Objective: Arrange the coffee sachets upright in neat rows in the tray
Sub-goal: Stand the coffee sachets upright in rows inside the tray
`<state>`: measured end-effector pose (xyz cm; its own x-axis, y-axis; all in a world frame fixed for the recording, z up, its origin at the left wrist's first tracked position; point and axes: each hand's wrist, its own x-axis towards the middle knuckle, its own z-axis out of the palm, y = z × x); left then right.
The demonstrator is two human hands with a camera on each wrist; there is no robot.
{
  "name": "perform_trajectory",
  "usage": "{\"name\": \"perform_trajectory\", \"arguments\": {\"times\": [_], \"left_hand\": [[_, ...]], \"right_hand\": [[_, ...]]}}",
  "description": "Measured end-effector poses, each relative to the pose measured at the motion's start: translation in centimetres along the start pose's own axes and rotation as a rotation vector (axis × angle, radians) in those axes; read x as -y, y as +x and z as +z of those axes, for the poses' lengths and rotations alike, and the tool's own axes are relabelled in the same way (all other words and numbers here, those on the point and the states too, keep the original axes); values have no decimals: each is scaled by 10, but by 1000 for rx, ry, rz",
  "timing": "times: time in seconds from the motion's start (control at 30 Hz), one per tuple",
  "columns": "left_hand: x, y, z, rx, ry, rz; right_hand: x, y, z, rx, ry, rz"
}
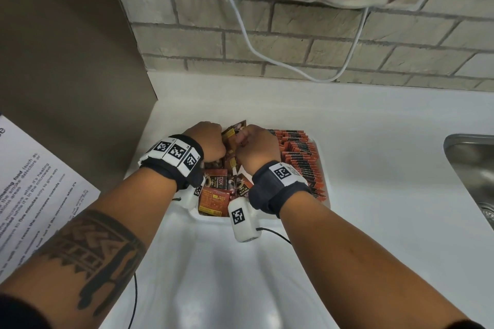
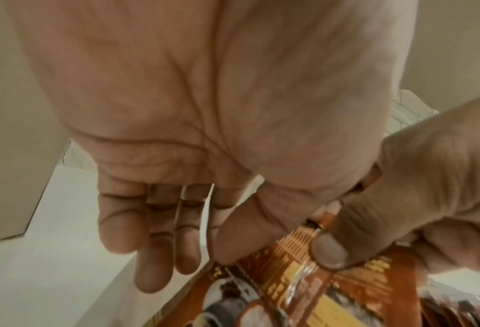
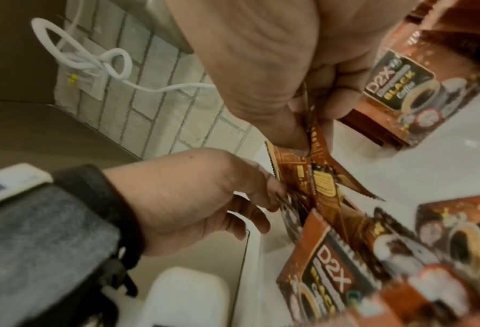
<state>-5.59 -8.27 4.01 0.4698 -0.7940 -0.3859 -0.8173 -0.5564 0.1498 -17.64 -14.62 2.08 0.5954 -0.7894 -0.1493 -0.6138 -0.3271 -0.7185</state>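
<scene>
A white tray [image 1: 328, 196] sits on the white counter. Along its right side, brown-and-black coffee sachets [image 1: 302, 157] stand upright in a tight row. On its left side, loose sachets [image 1: 216, 181] lie flat in a heap. Both hands meet over the tray's far left corner. My right hand [image 1: 248, 139] pinches a few sachets [image 3: 317, 177] by their top edge between thumb and fingers. My left hand [image 1: 213, 139] grips the same bunch [image 2: 303, 276] from the left, its thumb on the sachet's edge and its other fingers hanging loose.
A steel sink [image 1: 470, 168] lies at the right edge. A white cable [image 1: 240, 21] hangs down the brick wall behind. At the left stand a beige panel [image 1: 66, 61] and a printed notice [image 1: 40, 195]. Bare counter lies in front of the tray.
</scene>
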Motion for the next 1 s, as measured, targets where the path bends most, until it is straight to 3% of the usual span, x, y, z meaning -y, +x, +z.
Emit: {"name": "perform_trajectory", "arguments": {"times": [0.47, 0.7, 0.77, 0.87, 0.93, 1.0], "left_hand": [[1, -1, 4, 33, 51, -54], [6, -4, 4, -5, -37, -75], [12, 1, 2, -102, -259, -95], [15, -7, -8, -191, -1038, -167], [9, -22, -13, -123, -1330, -148], [1, -35, -13, 50, -1490, -16]], "right_hand": [[0, -3, -37, -142, 107, -57], [-2, -5, -46, -118, 171, -60], [-2, -6, -49, -110, 218, -74], [0, -6, -54, -113, 346, -62], [3, -6, -57, -104, 457, -30], [8, -6, -60, -32, 580, -10]]}}
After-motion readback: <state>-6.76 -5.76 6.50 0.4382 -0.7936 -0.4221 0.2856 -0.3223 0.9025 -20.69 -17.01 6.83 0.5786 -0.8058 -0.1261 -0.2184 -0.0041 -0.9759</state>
